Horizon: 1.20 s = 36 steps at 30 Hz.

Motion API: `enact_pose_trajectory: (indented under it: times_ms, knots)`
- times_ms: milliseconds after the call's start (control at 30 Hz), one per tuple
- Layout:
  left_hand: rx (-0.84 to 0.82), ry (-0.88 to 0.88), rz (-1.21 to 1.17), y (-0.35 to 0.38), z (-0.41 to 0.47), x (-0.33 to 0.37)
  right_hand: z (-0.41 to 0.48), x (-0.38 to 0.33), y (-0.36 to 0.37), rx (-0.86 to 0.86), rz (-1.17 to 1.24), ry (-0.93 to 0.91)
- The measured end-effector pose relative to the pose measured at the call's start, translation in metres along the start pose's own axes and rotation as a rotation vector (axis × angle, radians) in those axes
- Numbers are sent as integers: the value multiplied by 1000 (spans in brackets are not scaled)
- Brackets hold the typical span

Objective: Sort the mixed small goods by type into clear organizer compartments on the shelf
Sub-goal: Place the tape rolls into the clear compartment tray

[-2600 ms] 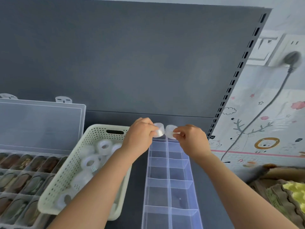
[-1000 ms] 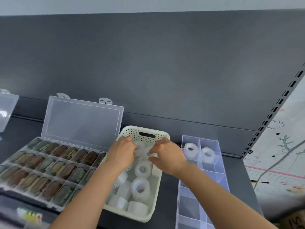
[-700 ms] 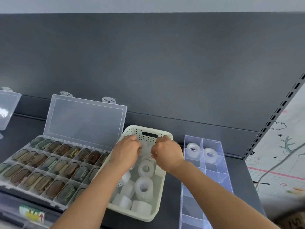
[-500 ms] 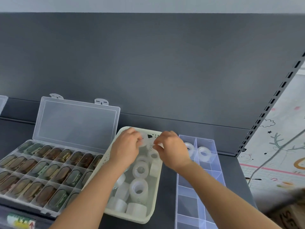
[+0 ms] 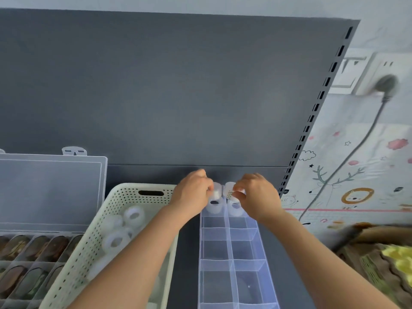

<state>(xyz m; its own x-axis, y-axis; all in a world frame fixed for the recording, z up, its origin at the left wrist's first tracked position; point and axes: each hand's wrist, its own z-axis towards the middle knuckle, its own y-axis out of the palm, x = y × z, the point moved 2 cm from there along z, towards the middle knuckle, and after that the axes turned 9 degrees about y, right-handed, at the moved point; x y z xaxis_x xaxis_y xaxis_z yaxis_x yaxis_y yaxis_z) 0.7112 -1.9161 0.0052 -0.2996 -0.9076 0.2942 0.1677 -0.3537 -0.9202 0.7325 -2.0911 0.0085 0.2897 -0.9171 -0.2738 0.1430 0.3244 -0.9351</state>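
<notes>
Head view: left hand (image 5: 193, 194), right hand (image 5: 256, 197) half-hide tape rolls (image 5: 229, 190).

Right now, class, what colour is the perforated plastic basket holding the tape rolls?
The perforated plastic basket is pale cream; head view.

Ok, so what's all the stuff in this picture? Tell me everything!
organizer: one, clear, in the middle
rolls in organizer: two, whitish, one per far compartment
basket: one, cream, left of the organizer
rolls in basket: several, whitish
lidded box: one, clear, lid up, far left
brownish items: many, in the lidded box
back panel: one, dark grey, behind everything
plug: one, grey, in a wall socket, right
left held roll: one, whitish, over the far left compartment
right held roll: one, whitish, over the far right compartment
left hand: one, pinches the left held roll
right hand: one, pinches the right held roll
</notes>
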Motion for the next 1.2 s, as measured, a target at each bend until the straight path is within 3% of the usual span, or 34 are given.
enact_pose_trajectory:
  times_ms: [300,567,800,967,1200]
  knots:
    - [-129,60,62,26,16,-5,12,14,17,-73,-108,5]
    - [-221,82,113,28,17,-10,18,17,28,-252,-166,-7]
    - [-139,111,138,12,-2,-12,7,4,26,-165,-141,-12]
    - [-32,13,184,-29,-45,-32,-13,-34,19,-64,10,-130]
    - [-166,-259,249,-68,-132,-68,-51,-119,26,-207,216,-461]
